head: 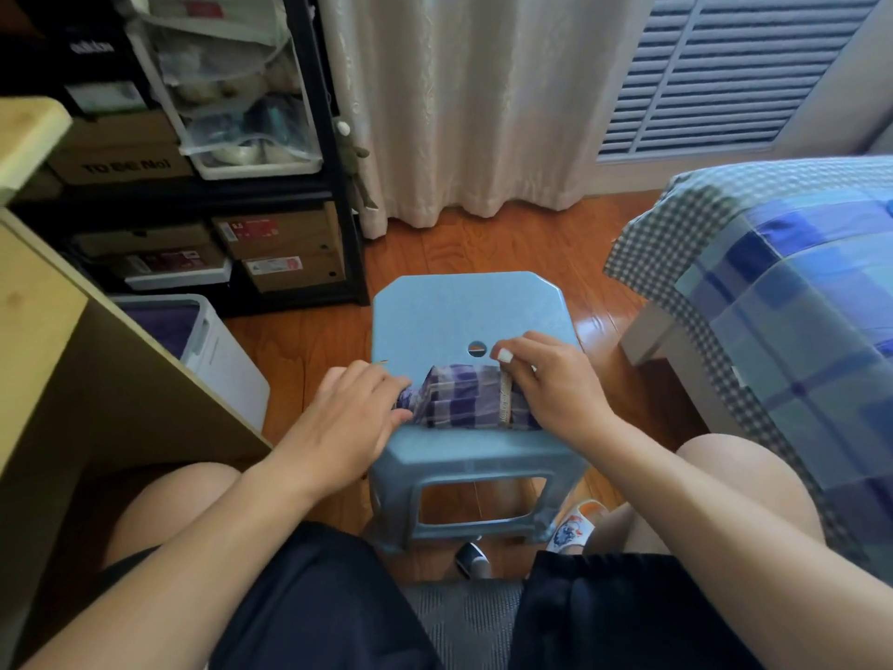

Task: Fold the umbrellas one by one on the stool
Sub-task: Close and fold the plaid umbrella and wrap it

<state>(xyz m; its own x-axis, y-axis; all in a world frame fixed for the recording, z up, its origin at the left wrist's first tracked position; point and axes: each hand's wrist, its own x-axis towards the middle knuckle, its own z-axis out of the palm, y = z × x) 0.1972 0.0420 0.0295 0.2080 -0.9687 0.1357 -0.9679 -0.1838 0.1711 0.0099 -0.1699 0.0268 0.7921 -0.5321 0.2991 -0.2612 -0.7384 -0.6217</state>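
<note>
On the near half of the blue stool (435, 311), lying crosswise: 1 plaid purple-and-white umbrella (464, 398), already rolled into a compact bundle, just short of the round hole in the seat. Pressed over its left end, the left hand (348, 408), fingers (391, 379) fairly straight and laid flat against the fabric, holding it down rather than wrapping round it. At the right end, the right hand (546, 384), fingers curled and pinching the narrow closure strap (505, 398) that runs across the bundle; a white patch, perhaps a bandage or a nail, on the fingertip nearest the hole. Judged from this: folding proper seems nearly done for this umbrella, with the strap-fastening step in hand. Next move likely calls for drawing the strap snug around the roll and pressing its end shut while the left hand keeps the pleats from springing loose; too little hold-down and the canopy could unwind. No other umbrellas plainly visible, so hard to say how many remain. Round about: wooden floor (507, 244), a bed (792, 292) with blue checked cover to the right, shelving (338, 186) with boxes and a white bin (227, 369) to the left, pale curtain (459, 104) beyond.
</note>
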